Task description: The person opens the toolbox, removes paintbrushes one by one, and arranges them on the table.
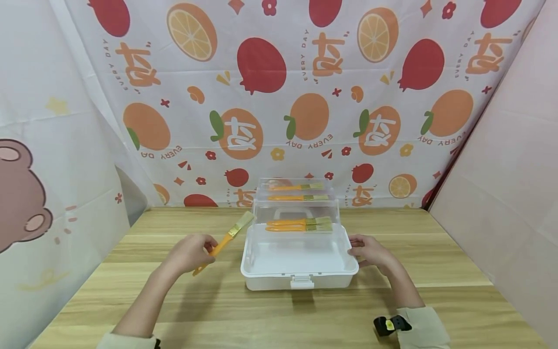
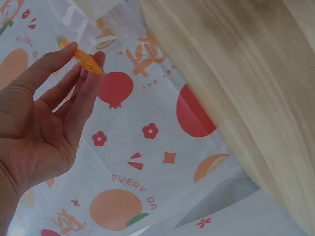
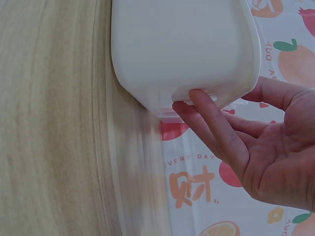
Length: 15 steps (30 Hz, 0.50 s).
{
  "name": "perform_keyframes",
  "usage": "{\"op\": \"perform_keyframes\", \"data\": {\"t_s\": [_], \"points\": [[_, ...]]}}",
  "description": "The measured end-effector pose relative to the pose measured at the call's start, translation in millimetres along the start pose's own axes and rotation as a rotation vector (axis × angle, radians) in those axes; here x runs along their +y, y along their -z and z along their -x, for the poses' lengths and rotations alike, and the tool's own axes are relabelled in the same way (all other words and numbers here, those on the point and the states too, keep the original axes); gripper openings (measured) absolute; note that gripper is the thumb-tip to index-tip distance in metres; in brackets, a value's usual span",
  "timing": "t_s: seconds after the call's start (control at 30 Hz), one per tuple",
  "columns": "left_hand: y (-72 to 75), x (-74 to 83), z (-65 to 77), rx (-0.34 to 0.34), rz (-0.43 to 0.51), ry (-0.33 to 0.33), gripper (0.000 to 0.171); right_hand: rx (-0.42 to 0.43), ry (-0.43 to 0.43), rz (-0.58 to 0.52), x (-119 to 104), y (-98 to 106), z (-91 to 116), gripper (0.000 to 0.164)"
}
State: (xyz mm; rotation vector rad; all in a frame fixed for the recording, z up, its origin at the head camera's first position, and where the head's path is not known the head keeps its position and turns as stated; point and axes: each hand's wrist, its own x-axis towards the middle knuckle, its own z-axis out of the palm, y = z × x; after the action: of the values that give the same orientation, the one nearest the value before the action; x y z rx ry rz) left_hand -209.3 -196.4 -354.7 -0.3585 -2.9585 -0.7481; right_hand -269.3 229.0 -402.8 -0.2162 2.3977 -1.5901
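Observation:
My left hand (image 1: pixel 192 253) pinches the orange handle of a paintbrush (image 1: pixel 225 238) between thumb and fingers. The brush tilts up to the right, its pale bristles close to the left wall of a white plastic storage box (image 1: pixel 301 283). At the box's right side, my right hand (image 1: pixel 370 251) grips the wall, the thumb near the rim and the fingers against the outside (image 3: pixel 216 123). Two paintbrushes (image 1: pixel 298 225) lie side by side at the back of the box. Farther up, two more orange-handled brushes (image 1: pixel 298 198) show through clear plastic; whether they are reflections, I cannot tell.
The box's clear raised part (image 1: pixel 261 208) stands at its back, near a fruit-print cloth (image 1: pixel 270 131). A white latch (image 1: pixel 302 282) is on the box's front. Wood-grain tabletop (image 1: pixel 244 320) surrounds it, with pale cloth walls (image 1: pixel 501 184) at the sides.

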Motion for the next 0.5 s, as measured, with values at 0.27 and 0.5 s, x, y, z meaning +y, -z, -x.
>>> {"op": "perform_keyframes", "data": {"t_s": [0.27,0.5], "points": [[-2.6,-16.9,-3.6,-0.117,0.434,0.181,0.031,-0.004,0.007,0.002,0,0,1,0.047],[-7.5,-25.8,-4.9,-0.179,0.639,0.257,0.035,-0.006,0.002,-0.004,0,0,1,0.047]]}}
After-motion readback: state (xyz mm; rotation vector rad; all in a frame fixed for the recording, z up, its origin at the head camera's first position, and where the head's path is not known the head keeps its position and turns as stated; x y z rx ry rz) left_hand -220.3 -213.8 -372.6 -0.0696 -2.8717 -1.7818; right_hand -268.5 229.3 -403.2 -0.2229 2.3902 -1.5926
